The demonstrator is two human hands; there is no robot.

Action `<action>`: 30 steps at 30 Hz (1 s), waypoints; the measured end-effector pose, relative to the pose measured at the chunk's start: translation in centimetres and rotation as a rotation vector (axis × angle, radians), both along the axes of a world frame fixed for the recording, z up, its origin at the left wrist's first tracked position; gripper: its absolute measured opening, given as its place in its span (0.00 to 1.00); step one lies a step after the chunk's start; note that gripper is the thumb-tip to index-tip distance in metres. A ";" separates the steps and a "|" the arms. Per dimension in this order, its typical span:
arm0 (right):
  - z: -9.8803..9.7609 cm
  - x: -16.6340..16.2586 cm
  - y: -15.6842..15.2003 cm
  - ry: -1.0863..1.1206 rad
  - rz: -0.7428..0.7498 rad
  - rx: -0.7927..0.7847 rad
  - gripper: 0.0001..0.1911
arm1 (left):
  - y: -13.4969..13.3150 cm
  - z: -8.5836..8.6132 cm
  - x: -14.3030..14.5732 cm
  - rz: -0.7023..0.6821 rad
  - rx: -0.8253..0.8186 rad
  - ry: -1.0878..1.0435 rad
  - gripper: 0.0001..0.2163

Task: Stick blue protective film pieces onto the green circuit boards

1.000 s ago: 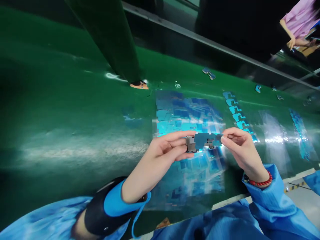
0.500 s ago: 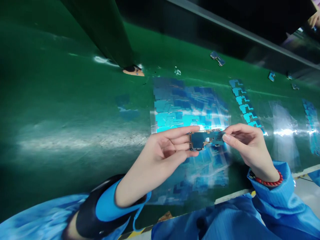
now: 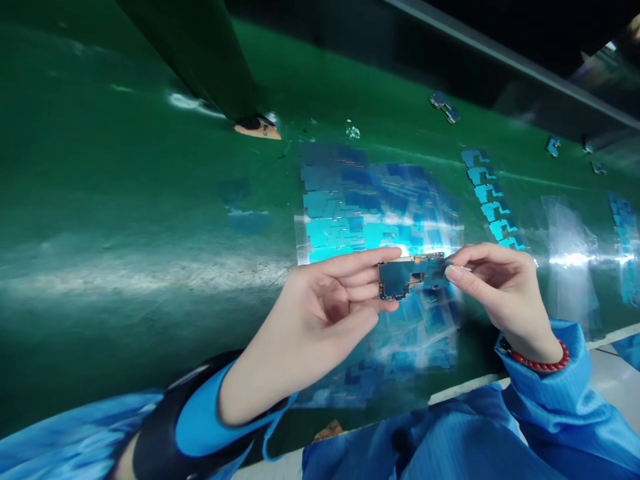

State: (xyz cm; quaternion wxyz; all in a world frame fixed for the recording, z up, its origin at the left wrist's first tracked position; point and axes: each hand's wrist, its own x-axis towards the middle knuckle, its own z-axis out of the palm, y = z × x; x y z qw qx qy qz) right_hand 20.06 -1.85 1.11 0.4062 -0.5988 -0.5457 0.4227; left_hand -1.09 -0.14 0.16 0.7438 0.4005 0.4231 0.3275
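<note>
A worker's left hand (image 3: 320,313) and right hand (image 3: 500,293) hold a small blue circuit board (image 3: 407,275) between them, above the green conveyor belt (image 3: 125,200). Left fingertips pinch the board's left end; the right thumb and forefinger grip its right end. Directly beneath lies a clear sheet of blue stickers (image 3: 360,207), with a strip of blue stickers (image 3: 493,200) just beside it. A loose board (image 3: 445,107) sits well apart at the belt's far side.

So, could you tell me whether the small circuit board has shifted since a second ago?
No: the circuit board, pinched between the left hand and right hand, hangs over the same lower part of the blue film sheet; it has only turned over.
</note>
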 end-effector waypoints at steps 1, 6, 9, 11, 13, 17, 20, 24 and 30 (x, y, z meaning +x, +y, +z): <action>0.0 0.0 0.0 -0.002 0.001 0.003 0.06 | 0.0 0.0 0.0 -0.005 0.001 0.004 0.19; 0.1 0.1 0.2 -0.008 0.006 -0.012 0.05 | 0.0 0.0 0.0 0.000 -0.011 0.001 0.19; 0.2 0.1 0.3 -0.010 0.003 -0.023 0.05 | -0.1 0.0 0.1 0.022 -0.015 -0.005 0.18; 0.2 0.1 0.3 -0.019 -0.001 -0.023 0.04 | -0.1 0.0 0.1 0.024 -0.009 0.000 0.18; 0.2 0.1 0.3 -0.016 -0.003 -0.020 0.05 | -0.2 0.0 0.1 0.023 -0.003 0.000 0.18; 0.0 0.2 0.2 0.006 0.004 -0.024 0.06 | -0.2 0.0 0.2 0.035 -0.011 -0.010 0.18; -0.1 0.2 0.2 0.001 0.008 -0.027 0.05 | -0.1 0.0 0.2 0.021 -0.008 -0.007 0.18; -0.1 0.1 0.2 -0.004 0.004 -0.028 0.05 | 0.0 -0.1 0.1 0.008 0.004 0.004 0.19; 0.0 0.0 0.3 -0.009 -0.001 -0.027 0.05 | 0.0 -0.1 0.0 0.003 0.006 0.022 0.19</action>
